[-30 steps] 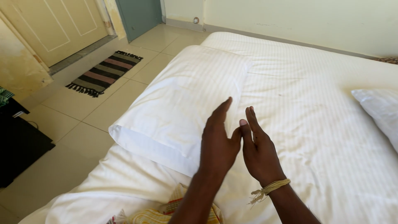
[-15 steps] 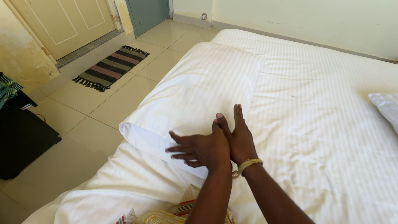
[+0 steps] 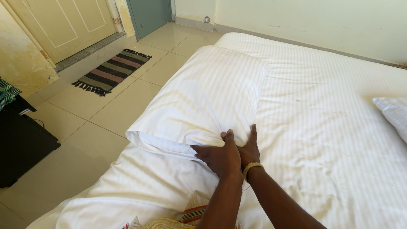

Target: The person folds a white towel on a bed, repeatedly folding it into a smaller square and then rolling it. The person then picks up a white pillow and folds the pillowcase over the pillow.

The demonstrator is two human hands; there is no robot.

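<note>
At the near end of the white pillow point(image 3: 203, 97), close to the bed's left edge, both hands press down side by side. The left hand point(image 3: 218, 157) lies flat with its fingers spread, the fingertips reaching toward the open flap of the pillowcase where the cloth folds back along the pillow's near edge. It grips nothing; the palm simply rests on the fabric. The right hand point(image 3: 249, 149) lies just beside it, touching it and partly tucked beneath it, fingers straight and together, pointing up the bed along the pillow's right side. It too is flat and unclenched, holding nothing. A yellowish bangle point(image 3: 252, 167) circles the right wrist. The cloth is puckered into small creases just ahead of the fingertips.

The pillow lies lengthwise on the striped white bedsheet point(image 3: 330, 127), its far end toward the far left corner of the bed, its near left corner hanging close over the bed's left edge. A second white pillow point(image 3: 394, 112) shows only in part at the bed's right edge, well apart from the hands. At the near edge, below the forearms, a bit of yellow and red patterned cloth point(image 3: 190, 214) peeks in.

Beyond the bed's left edge lies the tiled floor point(image 3: 85, 140), with a striped fringed mat point(image 3: 111, 71) before a cream door point(image 3: 63, 25), and a dark cabinet point(image 3: 21, 144) near the left.
</note>
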